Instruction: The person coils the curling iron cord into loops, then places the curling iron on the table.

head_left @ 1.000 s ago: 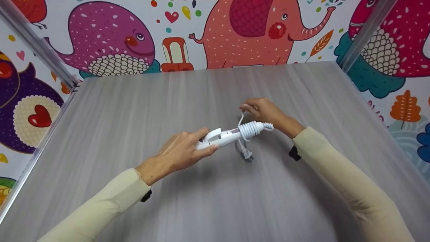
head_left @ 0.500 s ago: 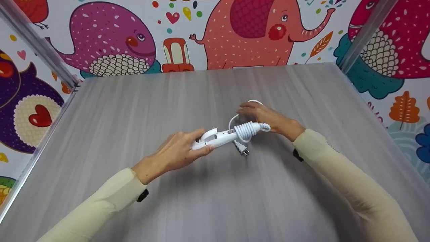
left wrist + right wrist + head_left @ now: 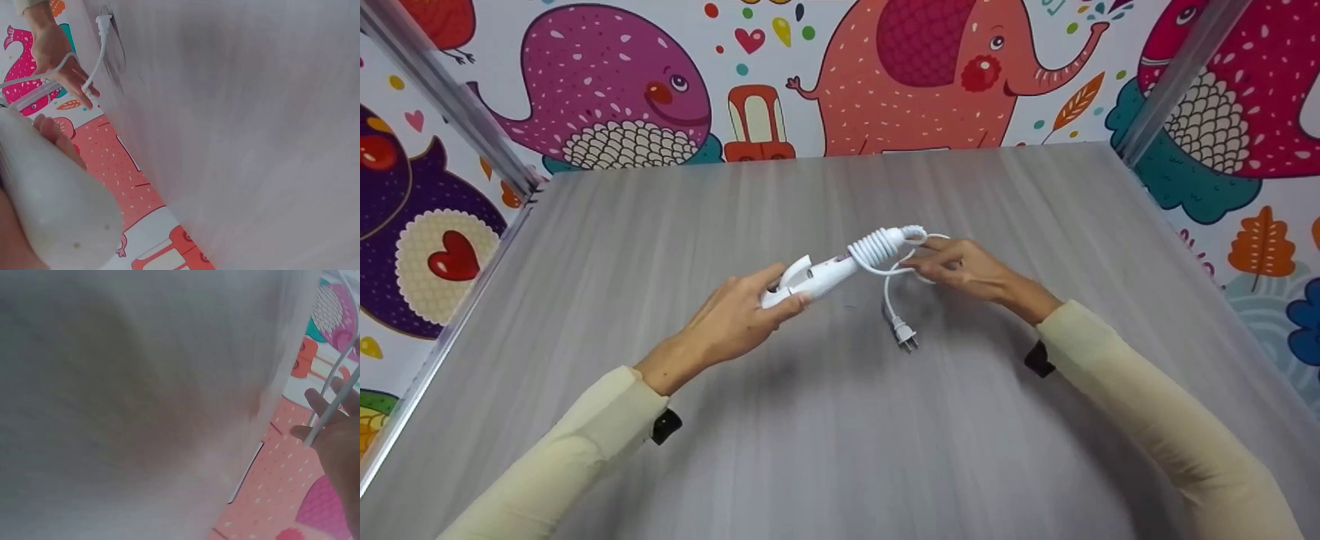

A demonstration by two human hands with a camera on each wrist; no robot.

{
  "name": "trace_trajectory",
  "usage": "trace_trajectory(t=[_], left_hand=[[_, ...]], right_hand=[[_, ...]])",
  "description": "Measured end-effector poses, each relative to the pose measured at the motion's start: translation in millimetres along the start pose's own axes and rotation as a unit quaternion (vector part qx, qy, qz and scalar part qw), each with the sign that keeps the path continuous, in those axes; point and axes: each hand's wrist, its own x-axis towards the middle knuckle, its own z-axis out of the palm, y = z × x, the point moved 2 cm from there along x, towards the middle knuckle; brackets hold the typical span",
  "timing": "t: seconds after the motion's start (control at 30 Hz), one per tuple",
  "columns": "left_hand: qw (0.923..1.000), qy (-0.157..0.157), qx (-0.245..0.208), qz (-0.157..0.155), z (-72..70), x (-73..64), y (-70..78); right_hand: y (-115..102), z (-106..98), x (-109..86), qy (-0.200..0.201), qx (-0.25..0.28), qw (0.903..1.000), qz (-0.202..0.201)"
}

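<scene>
My left hand (image 3: 731, 315) grips a white curling iron (image 3: 836, 274) by the end with the raised clip lever. The iron is held above the table, its handle pointing up and to the right. A white power cord (image 3: 874, 251) is coiled round the handle. My right hand (image 3: 971, 274) pinches a loose length of the cord just right of the coils. The two-prong plug (image 3: 905, 334) dangles below. The left wrist view has the iron's rounded white end (image 3: 67, 208) close up. In the right wrist view, cord strands cross the right fingers (image 3: 318, 402).
Beneath both hands lies a grey wood-grain table (image 3: 810, 450). Walls printed with cartoon animals (image 3: 915, 75) stand at its back and sides. Metal posts (image 3: 1177, 82) rise at the back corners.
The iron has moved left and up, its handle tilting higher. My right hand has drawn more cord loose and now sits lower beside the coils. The plug hangs on a longer free length.
</scene>
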Motion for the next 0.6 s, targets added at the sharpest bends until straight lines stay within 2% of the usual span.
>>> trace_trajectory(t=[0.1,0.2,0.33,0.47,0.53,0.6], left_hand=[[0.9999,0.001,-0.008,-0.009,-1.3,0.9,-1.8],[1.0,0.001,-0.004,-0.005,-0.8,1.9,0.1],[0.9999,-0.003,0.015,0.007,2.1,3.1,4.2],[0.9992,-0.018,0.028,0.02,8.5,1.4,7.0],[0.9987,-0.026,0.033,0.028,11.4,0.1,9.5],[0.9979,-0.032,0.038,0.04,13.8,-0.7,12.5]], right_hand=[[3,-1,-2.8,-0.023,0.052,0.9983,0.016],[3,-1,-3.3,-0.049,0.066,0.9959,0.038],[-2,1,-2.2,-0.05,0.012,0.9966,0.064],[-10,6,1.6,-0.029,-0.02,0.9945,0.098],[-13,9,5.2,-0.023,-0.023,0.9953,0.091],[-15,11,8.9,-0.021,-0.043,0.9969,0.063]])
